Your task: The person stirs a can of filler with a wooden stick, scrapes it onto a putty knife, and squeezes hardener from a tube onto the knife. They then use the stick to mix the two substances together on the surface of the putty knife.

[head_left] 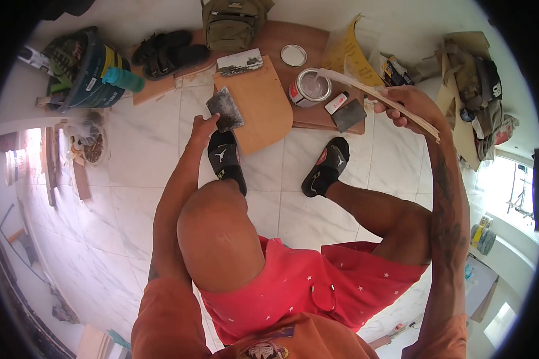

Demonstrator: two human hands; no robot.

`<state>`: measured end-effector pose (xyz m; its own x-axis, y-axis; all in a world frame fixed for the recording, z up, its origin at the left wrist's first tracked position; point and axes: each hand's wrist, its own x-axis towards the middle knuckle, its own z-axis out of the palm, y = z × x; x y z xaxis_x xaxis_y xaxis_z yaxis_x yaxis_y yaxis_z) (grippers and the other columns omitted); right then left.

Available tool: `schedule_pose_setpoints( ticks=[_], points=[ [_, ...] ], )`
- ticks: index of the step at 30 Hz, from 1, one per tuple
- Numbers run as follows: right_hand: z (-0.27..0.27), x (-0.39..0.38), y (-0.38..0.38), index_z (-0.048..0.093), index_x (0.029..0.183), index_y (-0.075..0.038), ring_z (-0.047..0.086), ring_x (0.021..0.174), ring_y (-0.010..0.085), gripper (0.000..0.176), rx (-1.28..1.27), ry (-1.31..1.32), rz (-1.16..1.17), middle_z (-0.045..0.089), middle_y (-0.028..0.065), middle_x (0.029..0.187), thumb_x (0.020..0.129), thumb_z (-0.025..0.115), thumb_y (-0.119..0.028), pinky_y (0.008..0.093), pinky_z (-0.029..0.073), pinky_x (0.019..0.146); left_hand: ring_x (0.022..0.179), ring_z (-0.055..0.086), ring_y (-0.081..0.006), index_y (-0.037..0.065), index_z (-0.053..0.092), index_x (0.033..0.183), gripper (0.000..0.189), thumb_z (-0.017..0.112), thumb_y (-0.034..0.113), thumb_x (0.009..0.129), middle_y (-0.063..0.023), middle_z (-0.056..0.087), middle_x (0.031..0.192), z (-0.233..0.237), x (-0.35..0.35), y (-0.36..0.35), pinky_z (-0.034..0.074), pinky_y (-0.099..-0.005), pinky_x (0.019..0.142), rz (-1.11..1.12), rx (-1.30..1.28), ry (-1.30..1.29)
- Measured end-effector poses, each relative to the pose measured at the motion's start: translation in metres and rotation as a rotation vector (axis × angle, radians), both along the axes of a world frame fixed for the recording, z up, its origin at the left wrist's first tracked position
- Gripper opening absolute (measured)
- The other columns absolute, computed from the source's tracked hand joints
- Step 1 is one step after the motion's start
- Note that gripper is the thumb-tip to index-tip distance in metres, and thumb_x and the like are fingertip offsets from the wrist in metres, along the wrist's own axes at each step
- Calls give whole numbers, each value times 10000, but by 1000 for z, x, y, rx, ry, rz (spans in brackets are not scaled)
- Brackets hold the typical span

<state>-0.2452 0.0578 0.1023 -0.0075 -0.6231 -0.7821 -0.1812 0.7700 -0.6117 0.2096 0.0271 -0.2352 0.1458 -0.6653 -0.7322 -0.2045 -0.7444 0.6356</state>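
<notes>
Above the white tiled floor [138, 179], our left hand [202, 128] holds a scraper [224, 109] with closed fingers beside a wooden board [259, 105]. Our right hand [410, 106] fingers grip a thin strip [359, 87] near an open can [310, 87].

Left hand [205, 127]: upper centre-left of frame. The arm is stretched nearly straight from the shoulder at lower left and passes outside the raised left knee [218, 233]. Wrist in line with the forearm, thumb and fingers pinched closed.

Right hand [408, 106]: upper right of frame, a little higher than the left and well apart from it. The forearm climbs the right side of the frame, with dark tattoo marks along it. Fingers curled in a closed grip.

Both forearms bare.
</notes>
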Motion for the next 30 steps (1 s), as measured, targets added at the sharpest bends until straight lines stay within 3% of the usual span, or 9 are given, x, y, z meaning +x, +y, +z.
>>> schedule_pose_setpoints(
  ticks=[6,11,15,18,20,22,24,25,30],
  points=[
    [-9,-1,10,540,1180,58,477,532,33,284,19,-149,-107,648,63,831,1052,444,-177,167,404,395,1073,605,-227,-106,360,1461,897,794,382,846,-215,630,1206,140,6,-20,473,-315,922,-221,-374,31],
    [-36,7,34,533,1164,37,462,543,35,243,18,-319,-268,641,73,852,1058,476,-174,161,408,390,1004,602,-134,-5,507,1407,600,703,299,928,-68,646,1128,326,-11,-10,469,-281,872,-556,-624,-18],
    [-73,17,58,541,1165,15,527,584,31,195,-3,-509,-377,662,66,886,1042,489,-128,161,434,414,1046,602,-141,17,565,1349,448,669,215,961,-74,640,1129,417,-44,40,485,-293,917,-749,-697,-69],
    [-94,23,74,539,1131,16,521,578,36,174,6,-591,-474,649,65,890,1041,511,-130,155,432,419,1087,627,-203,14,575,1310,439,689,213,936,-104,640,1177,422,-71,80,493,-342,963,-972,-834,-31],
    [-111,27,82,533,1102,18,504,570,39,171,2,-668,-542,635,67,890,1050,501,-143,156,428,421,1114,634,-277,28,581,1296,436,691,216,918,-135,641,1206,391,-88,119,495,-396,975,-1065,-1086,-175],
    [-128,23,87,525,1077,15,488,564,41,172,9,-757,-592,613,62,877,1058,494,-153,159,424,422,1089,648,-326,25,608,1228,383,693,211,904,-177,648,1182,361,-105,130,508,-437,933,-1339,-789,-91],
    [-140,24,96,514,1058,6,473,559,42,171,39,-865,-637,583,48,852,1062,491,-163,164,419,423,1002,683,-327,5,632,1130,290,675,148,882,-181,673,1091,343,-113,149,522,-449,851,-1640,-636,-367],
    [-146,26,100,509,1173,29,461,567,35,237,37,-932,-647,534,22,841,1073,474,-183,166,413,432,974,690,-327,1,637,1105,268,668,122,868,-179,677,1062,333,-114,155,522,-449,827,-1683,-625,-378],
    [-152,41,114,441,1376,48,445,574,21,360,-25,-1059,-703,499,6,864,1079,435,-155,166,400,439,873,710,-317,-7,664,1024,220,638,36,810,-166,693,953,307,-122,167,524,-437,755,-1719,-657,-334]
  ],
)
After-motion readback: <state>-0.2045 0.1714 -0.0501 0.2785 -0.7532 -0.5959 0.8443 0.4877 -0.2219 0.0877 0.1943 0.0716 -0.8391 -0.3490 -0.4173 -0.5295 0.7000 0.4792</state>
